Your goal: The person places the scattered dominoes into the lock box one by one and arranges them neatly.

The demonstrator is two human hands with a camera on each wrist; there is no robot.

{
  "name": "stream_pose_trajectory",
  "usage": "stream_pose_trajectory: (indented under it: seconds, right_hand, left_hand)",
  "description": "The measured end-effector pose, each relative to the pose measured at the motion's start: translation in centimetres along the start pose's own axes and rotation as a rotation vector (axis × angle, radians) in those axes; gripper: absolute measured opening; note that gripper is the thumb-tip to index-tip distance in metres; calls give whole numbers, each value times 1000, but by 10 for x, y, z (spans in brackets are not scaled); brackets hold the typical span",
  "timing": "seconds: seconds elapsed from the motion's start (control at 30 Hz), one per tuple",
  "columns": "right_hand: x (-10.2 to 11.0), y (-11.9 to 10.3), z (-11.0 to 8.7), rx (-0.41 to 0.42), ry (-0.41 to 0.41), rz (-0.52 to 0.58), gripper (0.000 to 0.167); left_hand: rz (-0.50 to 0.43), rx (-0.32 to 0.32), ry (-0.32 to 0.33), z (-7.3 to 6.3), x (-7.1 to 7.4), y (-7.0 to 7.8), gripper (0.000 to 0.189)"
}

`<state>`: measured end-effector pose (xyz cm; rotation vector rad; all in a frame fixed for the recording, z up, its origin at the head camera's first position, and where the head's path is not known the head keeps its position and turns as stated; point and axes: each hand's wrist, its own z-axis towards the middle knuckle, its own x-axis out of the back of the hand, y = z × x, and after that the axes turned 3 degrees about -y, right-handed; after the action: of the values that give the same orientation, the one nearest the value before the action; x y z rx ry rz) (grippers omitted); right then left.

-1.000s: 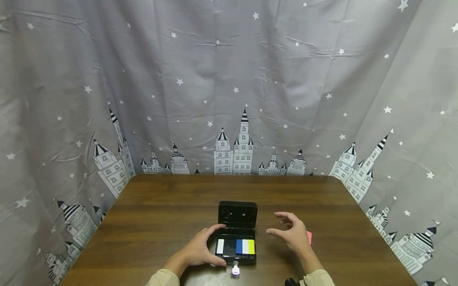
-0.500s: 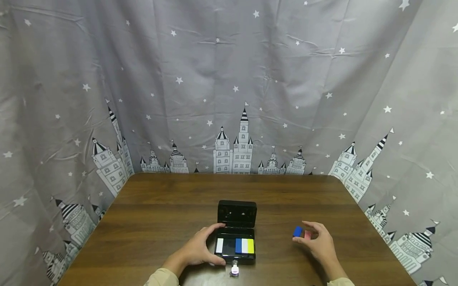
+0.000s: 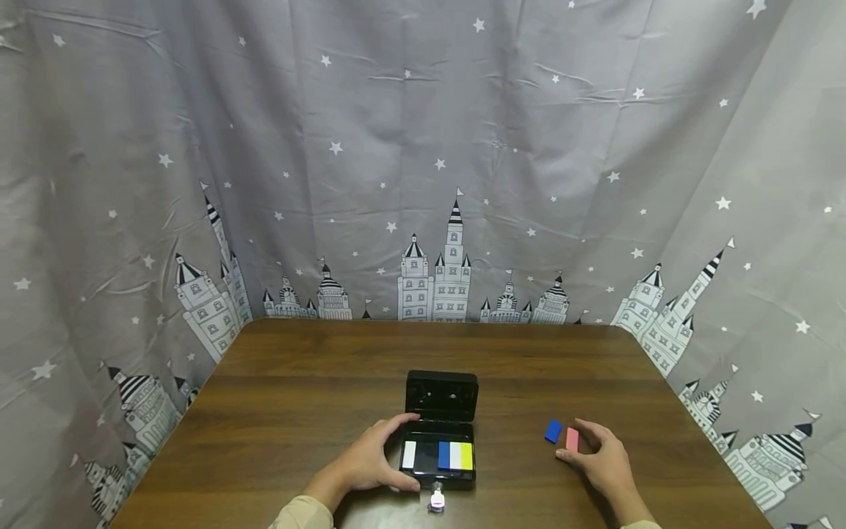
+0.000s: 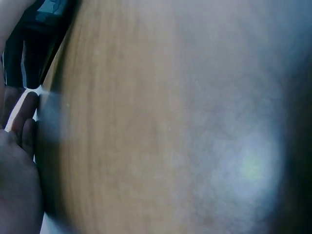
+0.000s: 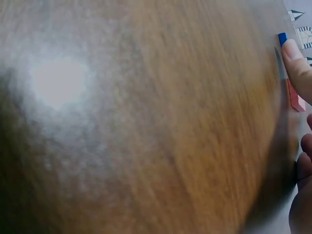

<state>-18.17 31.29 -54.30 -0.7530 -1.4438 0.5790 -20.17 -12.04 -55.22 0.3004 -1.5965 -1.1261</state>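
In the head view my left hand grips the left side of an open black case, thumb at its front and index finger near the hinge. Inside lie a white block, a blue block, another white block and a yellow block; a dark gap follows the first white one. On the table to the right, my right hand reaches around a pink block, its thumb at the near end and index finger just beyond the far end. Beside it lies a loose blue block.
A small shiny silver piece sits at the case's front edge. The raised lid stands behind the case. Everything rests on a brown wooden table, with a grey star-and-castle curtain around it.
My right hand has moved right, from beside the case past the loose blue block to the pink block, uncovering the blue one. My left hand stays on the case.
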Motion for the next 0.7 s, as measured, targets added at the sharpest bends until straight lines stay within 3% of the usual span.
stream_pose_trajectory:
  seconds: [0.37, 0.7]
  right_hand:
    - [-2, 1, 1, 30, -6, -79, 65]
    - [-1, -1, 1, 21, -6, -85, 64]
  left_hand:
    - [-2, 10, -5, 0, 0, -1, 104]
    - [5, 17, -2, 0, 0, -1, 103]
